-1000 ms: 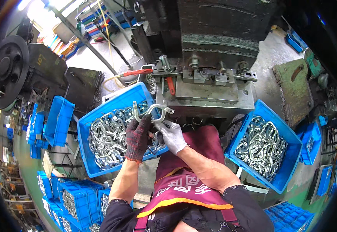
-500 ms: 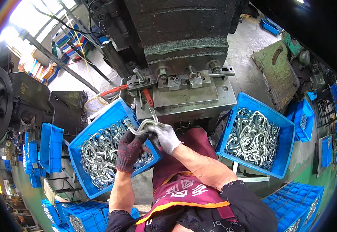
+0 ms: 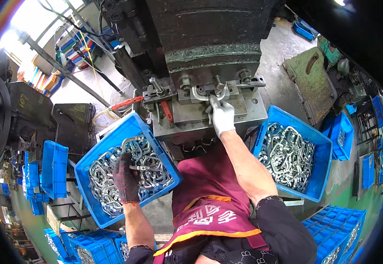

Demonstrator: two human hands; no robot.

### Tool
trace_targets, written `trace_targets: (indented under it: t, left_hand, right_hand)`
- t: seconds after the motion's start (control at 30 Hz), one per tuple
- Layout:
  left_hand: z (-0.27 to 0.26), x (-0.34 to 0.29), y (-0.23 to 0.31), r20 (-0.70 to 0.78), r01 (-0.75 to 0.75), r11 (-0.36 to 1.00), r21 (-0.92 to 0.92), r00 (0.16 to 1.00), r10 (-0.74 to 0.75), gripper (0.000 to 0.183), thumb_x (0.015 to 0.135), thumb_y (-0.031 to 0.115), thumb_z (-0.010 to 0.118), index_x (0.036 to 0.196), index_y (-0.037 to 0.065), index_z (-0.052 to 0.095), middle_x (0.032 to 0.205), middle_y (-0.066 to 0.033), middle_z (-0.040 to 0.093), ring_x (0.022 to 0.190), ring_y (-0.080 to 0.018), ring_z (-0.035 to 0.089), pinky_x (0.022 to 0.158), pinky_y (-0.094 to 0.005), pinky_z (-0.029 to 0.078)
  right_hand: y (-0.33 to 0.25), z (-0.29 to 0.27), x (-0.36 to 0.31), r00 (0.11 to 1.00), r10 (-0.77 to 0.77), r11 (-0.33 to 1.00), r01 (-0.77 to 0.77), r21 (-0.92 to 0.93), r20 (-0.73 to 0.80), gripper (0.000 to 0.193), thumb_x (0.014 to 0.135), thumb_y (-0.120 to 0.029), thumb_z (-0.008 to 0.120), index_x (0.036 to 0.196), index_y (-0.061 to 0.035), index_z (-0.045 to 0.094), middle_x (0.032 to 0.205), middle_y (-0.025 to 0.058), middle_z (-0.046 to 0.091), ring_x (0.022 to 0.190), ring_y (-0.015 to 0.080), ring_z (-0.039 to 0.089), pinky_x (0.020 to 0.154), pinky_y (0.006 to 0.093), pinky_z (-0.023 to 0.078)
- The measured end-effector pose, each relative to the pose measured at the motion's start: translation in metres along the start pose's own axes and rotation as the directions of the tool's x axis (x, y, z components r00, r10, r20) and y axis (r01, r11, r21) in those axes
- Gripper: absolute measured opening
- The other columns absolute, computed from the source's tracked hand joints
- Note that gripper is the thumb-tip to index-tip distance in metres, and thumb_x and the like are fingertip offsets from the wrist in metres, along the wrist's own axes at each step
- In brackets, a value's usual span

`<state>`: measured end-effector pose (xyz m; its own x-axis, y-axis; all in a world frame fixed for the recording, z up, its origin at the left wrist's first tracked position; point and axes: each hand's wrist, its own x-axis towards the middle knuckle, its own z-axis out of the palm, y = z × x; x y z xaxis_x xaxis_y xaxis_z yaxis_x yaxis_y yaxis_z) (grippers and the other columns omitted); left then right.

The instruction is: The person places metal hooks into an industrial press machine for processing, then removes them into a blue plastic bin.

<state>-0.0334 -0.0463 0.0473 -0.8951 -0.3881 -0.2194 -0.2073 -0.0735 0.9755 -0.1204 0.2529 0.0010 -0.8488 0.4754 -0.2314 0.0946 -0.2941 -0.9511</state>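
Head view: one hand at the press, one in the bin.

Right hand (image 3: 221,115), white glove, reaches to the press bed (image 3: 253,108); fingers pinch a bent metal link (image 3: 208,93) sitting in the fixture under the ram (image 3: 213,53). Whether it is fully seated, I cannot tell from here. Left hand (image 3: 126,178), dark glove, is down in the left blue bin (image 3: 112,136), closed around one link (image 3: 141,167) from the pile. Right blue bin (image 3: 284,119) beside my apron (image 3: 209,193) holds a heap of similar links. Judging by both bins, the run is midway: one piece at the die, the next picked, many left on the left side.
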Motion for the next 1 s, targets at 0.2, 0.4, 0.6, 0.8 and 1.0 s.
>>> trace_targets:
  t: [0.2,0.4,0.6,0.8,1.0]
  left_hand:
    - [0.013,-0.009,0.019,-0.018,0.077,0.930,-0.360,0.996,-0.089,0.025,0.092,0.038,0.055,0.088,0.014,0.063,0.065,0.0053,0.047,0.046,-0.0052,0.041,0.040,-0.0187,0.032]
    - [0.023,0.004,0.015,0.159,0.026,0.791,-0.611,0.983,0.090,0.030,0.096,0.044,0.049,0.089,0.016,0.056,0.063,0.0044,0.047,0.041,-0.0085,0.038,0.033,-0.0244,0.029]
    - [0.033,0.002,0.002,0.392,0.170,0.620,-0.766,0.888,0.242,0.033,0.099,0.044,0.039,0.086,0.017,0.053,0.065,0.0027,0.044,0.041,-0.0092,0.036,0.034,-0.0272,0.028]
    - [0.070,-0.006,-0.005,0.531,0.310,0.612,-0.727,0.820,0.215,0.033,0.099,0.043,0.040,0.086,0.016,0.052,0.066,0.0026,0.045,0.041,-0.0103,0.037,0.035,-0.0293,0.031]
    - [0.095,-0.009,-0.018,0.502,0.328,0.640,-0.695,0.859,0.105,0.030,0.095,0.037,0.053,0.098,0.008,0.057,0.075,-0.0027,0.056,0.056,-0.0150,0.050,0.053,-0.0324,0.046]
  right_hand:
    - [0.005,0.009,0.012,0.999,0.012,0.991,-0.007,0.131,-0.040,0.026,0.090,-0.027,0.064,0.081,-0.0028,0.059,0.059,0.0057,0.057,0.041,0.0120,0.047,0.037,0.0272,0.036]
    - [0.002,0.009,0.010,0.991,-0.081,0.988,0.094,0.120,-0.106,0.024,0.091,-0.022,0.062,0.081,-0.0012,0.058,0.059,0.0070,0.057,0.041,0.0132,0.047,0.038,0.0279,0.037]
    - [-0.009,-0.015,-0.023,0.992,-0.038,0.986,0.056,0.158,-0.117,0.022,0.091,-0.024,0.061,0.090,-0.0024,0.059,0.072,0.0066,0.059,0.054,0.0125,0.049,0.051,0.0258,0.041]
    - [0.024,-0.089,-0.136,0.860,0.405,0.913,-0.397,-0.092,0.310,0.062,0.095,-0.057,0.039,0.104,-0.0006,0.064,0.070,0.0066,0.061,0.052,0.0120,0.051,0.047,0.0254,0.040]
    - [0.016,-0.022,-0.131,0.862,0.278,0.932,-0.349,0.098,0.423,0.026,0.095,-0.025,0.056,0.089,-0.0004,0.061,0.057,0.0042,0.053,0.042,0.0101,0.047,0.039,0.0238,0.034]
